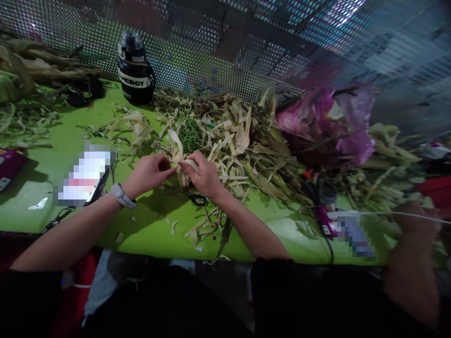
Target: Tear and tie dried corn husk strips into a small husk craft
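My right hand (203, 177) is closed on a pale corn husk (176, 146), whose curled end rises above the fingers. Close on its left, my left hand (152, 172) has thumb and forefinger pinched together at the lower part of the same husk bundle. A white band circles the left wrist. Just below my right hand lies a black looped object (198, 200), perhaps scissor handles. Beyond the fingers sit a tangle of thin green strands (189, 134) and a heap of cut husk strips (229, 145).
A lit phone (86, 173) rests left on the green tabletop (148, 230). A black bottle (136, 70) stands at the back before a perforated metal panel (225, 51). Right are a pink plastic bag (317, 122), another phone (357, 237) and another person's arm (410, 263).
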Available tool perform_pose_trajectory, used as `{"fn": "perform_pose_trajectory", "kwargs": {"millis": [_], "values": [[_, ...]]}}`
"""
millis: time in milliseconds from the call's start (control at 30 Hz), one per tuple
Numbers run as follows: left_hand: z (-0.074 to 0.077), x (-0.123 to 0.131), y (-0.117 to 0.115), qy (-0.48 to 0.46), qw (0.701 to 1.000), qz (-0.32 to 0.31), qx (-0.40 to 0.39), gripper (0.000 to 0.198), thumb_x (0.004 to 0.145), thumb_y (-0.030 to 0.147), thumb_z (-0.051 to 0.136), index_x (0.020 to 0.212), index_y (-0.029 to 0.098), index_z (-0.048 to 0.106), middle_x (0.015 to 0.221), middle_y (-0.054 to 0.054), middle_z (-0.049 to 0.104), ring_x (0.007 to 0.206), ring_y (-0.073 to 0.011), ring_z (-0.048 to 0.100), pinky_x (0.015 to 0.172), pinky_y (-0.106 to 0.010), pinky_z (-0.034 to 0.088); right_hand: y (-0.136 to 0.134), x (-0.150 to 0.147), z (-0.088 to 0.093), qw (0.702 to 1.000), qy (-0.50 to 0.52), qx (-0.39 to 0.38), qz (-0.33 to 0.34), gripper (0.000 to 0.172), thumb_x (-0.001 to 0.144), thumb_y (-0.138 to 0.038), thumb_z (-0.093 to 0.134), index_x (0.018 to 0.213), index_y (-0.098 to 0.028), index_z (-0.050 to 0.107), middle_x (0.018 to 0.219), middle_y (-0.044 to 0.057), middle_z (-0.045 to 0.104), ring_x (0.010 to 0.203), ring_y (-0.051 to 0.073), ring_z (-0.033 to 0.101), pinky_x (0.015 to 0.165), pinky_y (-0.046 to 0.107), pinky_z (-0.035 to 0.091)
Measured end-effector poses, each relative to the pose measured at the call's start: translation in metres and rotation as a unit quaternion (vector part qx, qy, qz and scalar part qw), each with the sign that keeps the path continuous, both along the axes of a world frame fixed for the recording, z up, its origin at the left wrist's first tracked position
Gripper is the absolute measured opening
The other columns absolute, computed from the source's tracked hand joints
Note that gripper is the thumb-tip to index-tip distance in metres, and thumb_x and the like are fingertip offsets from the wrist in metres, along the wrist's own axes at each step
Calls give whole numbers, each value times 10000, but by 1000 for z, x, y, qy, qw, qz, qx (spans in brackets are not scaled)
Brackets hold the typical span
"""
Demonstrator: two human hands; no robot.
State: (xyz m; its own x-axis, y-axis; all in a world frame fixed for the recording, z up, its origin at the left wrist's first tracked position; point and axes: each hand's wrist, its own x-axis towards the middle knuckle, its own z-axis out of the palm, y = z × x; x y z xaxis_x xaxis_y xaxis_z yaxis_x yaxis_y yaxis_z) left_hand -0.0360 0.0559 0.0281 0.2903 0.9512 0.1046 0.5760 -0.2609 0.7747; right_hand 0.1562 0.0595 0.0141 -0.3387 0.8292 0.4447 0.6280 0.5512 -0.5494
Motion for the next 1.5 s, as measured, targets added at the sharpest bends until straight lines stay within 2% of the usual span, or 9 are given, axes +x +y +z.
{"fn": "perform_pose_trajectory", "kwargs": {"millis": [100,200,300,500,700,867,1067,1233,1500], "values": [[-2,6,-3,-139,970,-36,-195,203,790,357,629,779,155,623,639,-12,612,553,-130,550,562,-270,441,0,0,-4,999,-9,35,14,414,932,-584,402,910,-203,562,802,33,638,674,153,600,628,246,404],[-8,12,-3,-320,907,-16,-272,268,696,282,729,906,161,615,767,-15,664,675,-141,623,646,-273,493,0,0,-7,998,-10,56,26,408,933,-573,412,895,-201,575,793,38,651,670,152,602,616,245,404],[-14,13,-2,-377,894,-8,-241,302,654,272,769,893,153,629,793,-9,652,717,-125,609,675,-253,478,0,0,-6,999,19,40,-2,373,923,-553,457,885,-200,573,748,18,641,626,139,585,587,238,393],[-16,10,-2,-331,936,-10,-123,190,702,278,737,782,142,632,705,29,576,659,-91,515,649,-230,406,2,0,-4,997,22,60,-39,337,923,-511,483,817,-201,563,752,26,629,706,159,578,684,269,427],[-15,11,-3,-362,919,-42,-147,168,715,236,723,852,149,679,775,5,640,730,-107,564,727,-243,444,3,-1,-8,997,34,56,-50,323,927,-496,480,820,-201,560,744,17,607,701,154,545,700,280,421],[-15,11,-4,-417,888,-7,-191,166,726,285,734,803,142,702,786,-20,675,744,-125,601,761,-264,476,2,-2,-7,997,45,41,-54,329,915,-502,488,798,-201,550,727,13,591,689,151,530,692,283,411],[-16,9,-3,-383,905,-39,-179,289,665,366,820,785,132,698,770,-34,690,739,-134,619,750,-280,494,1,-3,-5,993,102,-47,-38,336,885,-518,527,779,-199,526,692,-4,573,645,132,529,628,266,415],[-12,7,1,-395,901,-9,-178,295,656,364,826,804,143,698,785,-23,680,712,-110,599,723,-254,484,10,1,-8,958,204,-198,-26,448,805,-603,594,995,-212,491,627,-48,559,477,105,478,452,235,373],[-5,4,6,-440,876,85,-178,239,675,310,801,793,162,654,779,-9,643,675,-95,574,634,-224,478,12,8,-7,981,147,-126,-6,634,923,-554,453,1393,-160,293,726,31,683,585,161,620,566,303,493]]}}
